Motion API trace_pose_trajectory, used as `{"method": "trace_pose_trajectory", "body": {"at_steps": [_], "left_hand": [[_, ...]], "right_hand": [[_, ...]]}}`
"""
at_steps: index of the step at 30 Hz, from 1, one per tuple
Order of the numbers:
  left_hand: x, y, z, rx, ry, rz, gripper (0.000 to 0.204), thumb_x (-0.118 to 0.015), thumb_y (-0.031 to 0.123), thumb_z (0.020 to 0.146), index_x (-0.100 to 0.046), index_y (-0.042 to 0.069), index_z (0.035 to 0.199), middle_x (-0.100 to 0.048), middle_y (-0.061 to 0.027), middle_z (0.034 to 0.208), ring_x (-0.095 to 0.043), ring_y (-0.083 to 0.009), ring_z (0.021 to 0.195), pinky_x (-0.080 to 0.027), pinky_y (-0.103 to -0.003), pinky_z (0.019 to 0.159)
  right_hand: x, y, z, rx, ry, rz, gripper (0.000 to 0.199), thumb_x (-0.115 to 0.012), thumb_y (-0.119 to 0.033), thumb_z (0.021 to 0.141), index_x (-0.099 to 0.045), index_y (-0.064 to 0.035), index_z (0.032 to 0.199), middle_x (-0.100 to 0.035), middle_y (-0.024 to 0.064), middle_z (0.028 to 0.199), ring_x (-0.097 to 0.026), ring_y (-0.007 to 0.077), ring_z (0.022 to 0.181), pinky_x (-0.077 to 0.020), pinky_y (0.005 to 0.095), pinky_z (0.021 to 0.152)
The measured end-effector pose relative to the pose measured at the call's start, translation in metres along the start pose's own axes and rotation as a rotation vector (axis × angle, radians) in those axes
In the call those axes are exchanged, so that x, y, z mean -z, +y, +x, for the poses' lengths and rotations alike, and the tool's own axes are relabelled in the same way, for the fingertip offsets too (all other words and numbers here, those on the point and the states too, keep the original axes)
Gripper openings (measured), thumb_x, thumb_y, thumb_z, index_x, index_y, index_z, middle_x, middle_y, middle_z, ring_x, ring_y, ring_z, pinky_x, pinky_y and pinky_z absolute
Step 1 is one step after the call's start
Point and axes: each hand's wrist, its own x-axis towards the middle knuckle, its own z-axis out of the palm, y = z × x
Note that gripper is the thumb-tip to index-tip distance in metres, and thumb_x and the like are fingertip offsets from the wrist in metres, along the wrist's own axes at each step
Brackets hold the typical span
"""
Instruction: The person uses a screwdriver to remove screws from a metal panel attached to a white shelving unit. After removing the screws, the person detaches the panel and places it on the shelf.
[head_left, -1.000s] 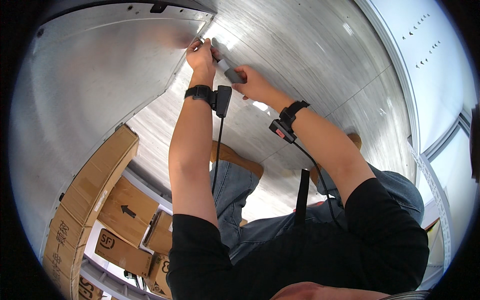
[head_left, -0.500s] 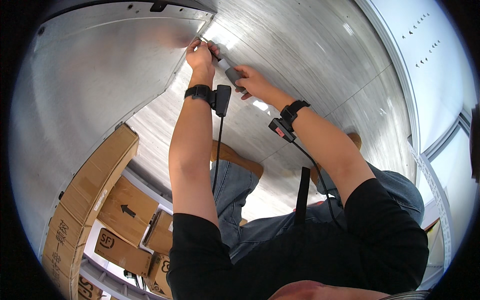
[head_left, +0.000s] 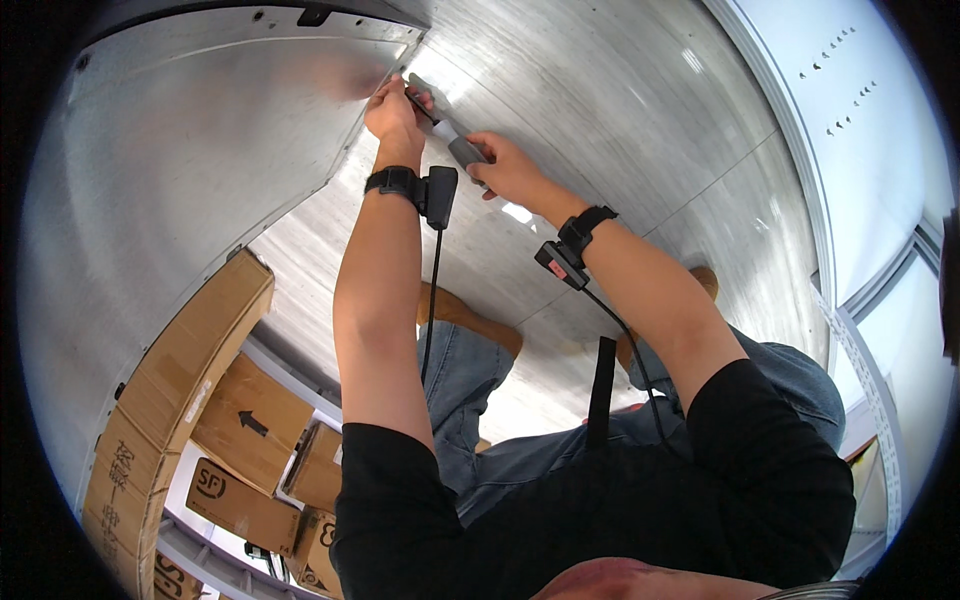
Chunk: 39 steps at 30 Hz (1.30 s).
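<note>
My right hand (head_left: 508, 168) is wrapped around the grey handle of a screwdriver (head_left: 462, 152). The tool slants up and left, its thin dark shaft running to my left hand (head_left: 393, 112). At the edge of a large grey metal panel (head_left: 230, 130), close to its far right corner, the fingers of my left hand are bent around the screwdriver's tip. Whatever they pinch there is too small and covered to make out. Each wrist wears a black strap with a small cabled box.
A long cardboard box (head_left: 180, 390) leans along the panel's near side. Several smaller cartons (head_left: 250, 415) sit on a rack at lower left. Grey plank flooring (head_left: 640, 120) lies under my hands and feet. A white cabinet-like surface (head_left: 860, 95) with small holes stands at the right.
My left hand has shifted slightly left at the panel's edge. The screwdriver stays in my right hand at nearly the same slant; the whole view has moved a little.
</note>
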Motion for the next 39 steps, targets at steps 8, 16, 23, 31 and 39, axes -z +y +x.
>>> {"method": "trace_pose_trajectory", "body": {"at_steps": [8,16,23,31,39], "left_hand": [[-0.006,-0.001,0.004,-0.025,0.133,-0.013,0.01,-0.06,0.01,0.087,-0.058,0.001,0.085,-0.058,-0.0094,0.068,-0.056,-0.0185,0.051,-0.047,-0.03,0.043],[0.003,-0.004,-0.004,-0.063,-0.006,0.045,0.006,-0.054,0.008,0.085,-0.052,0.002,0.084,-0.059,-0.01,0.067,-0.059,-0.0194,0.056,-0.047,-0.031,0.047],[-0.02,0.004,-0.051,-0.041,-0.188,0.16,0.009,-0.05,0.012,0.085,-0.05,0.004,0.09,-0.06,-0.0109,0.071,-0.056,-0.0184,0.055,-0.046,-0.029,0.049],[-0.113,0.015,-0.119,-0.087,-0.641,0.208,0.012,-0.049,0.018,0.09,-0.052,0.007,0.096,-0.063,-0.0115,0.088,-0.058,-0.0164,0.07,-0.05,-0.03,0.063],[-0.219,-0.009,-0.218,-0.381,-1.019,0.405,0.013,-0.059,0.016,0.089,-0.063,0.004,0.092,-0.061,-0.0025,0.079,-0.054,-0.0099,0.07,-0.046,-0.025,0.062]], "right_hand": [[0.002,-0.005,-0.004,0.007,-0.006,-0.043,0.049,-0.057,-0.009,0.083,-0.043,-0.0057,0.13,-0.058,0.0135,0.106,-0.06,0.0189,0.08,-0.0538,0.0305,0.059],[0.006,0.0,-0.014,-0.078,0.012,0.051,0.047,-0.052,-0.007,0.084,-0.043,-0.0074,0.13,-0.055,0.009,0.11,-0.058,0.016,0.085,-0.0523,0.0306,0.063],[0.049,0.027,-0.026,0.164,0.161,-0.09,0.04,-0.043,-0.004,0.08,-0.048,-0.0043,0.12,-0.055,0.0076,0.102,-0.057,0.0157,0.075,-0.0498,0.0303,0.063],[0.135,-0.019,-0.098,0.158,0.311,0.381,0.029,-0.048,-0.008,0.082,-0.053,-0.0033,0.11,-0.057,0.0058,0.086,-0.055,0.0122,0.066,-0.043,0.0261,0.054],[0.189,0.0,-0.188,0.337,0.566,0.636,0.022,-0.055,-0.017,0.087,-0.054,-0.0053,0.106,-0.058,0.0054,0.076,-0.054,0.0124,0.061,-0.0403,0.0257,0.049]]}}
